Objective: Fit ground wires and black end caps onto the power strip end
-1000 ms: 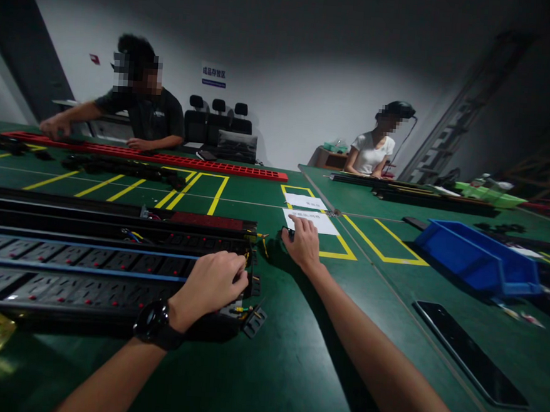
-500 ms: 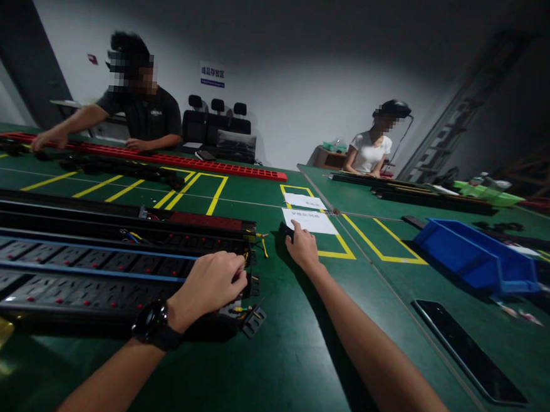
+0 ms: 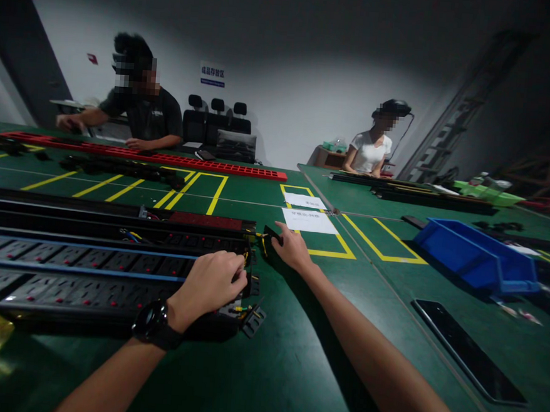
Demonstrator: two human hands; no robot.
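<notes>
Long black power strips (image 3: 78,256) with rows of sockets and small red parts lie side by side at left. My left hand (image 3: 213,283), wearing a black watch, is closed over their right end; its fingertips are mostly hidden. My right hand (image 3: 293,248) pinches a small flat black piece (image 3: 271,236), its index finger stretched forward. Yellow wires (image 3: 260,235) stick out of a strip's end beside that piece. Nearer to me, a black slotted end piece (image 3: 254,319) hangs from the front strip by short wires.
Paper labels (image 3: 309,221) lie on the green table (image 3: 287,364) beyond my right hand. To the right are a blue bin (image 3: 478,258) and a phone (image 3: 469,351). A red grid rail (image 3: 202,163) runs across the back. Two people (image 3: 145,109) work behind the table.
My right hand has moved left with the black piece, up to the yellow wires. My left hand has stayed put. The person at far left has drawn an arm back from the black parts.
</notes>
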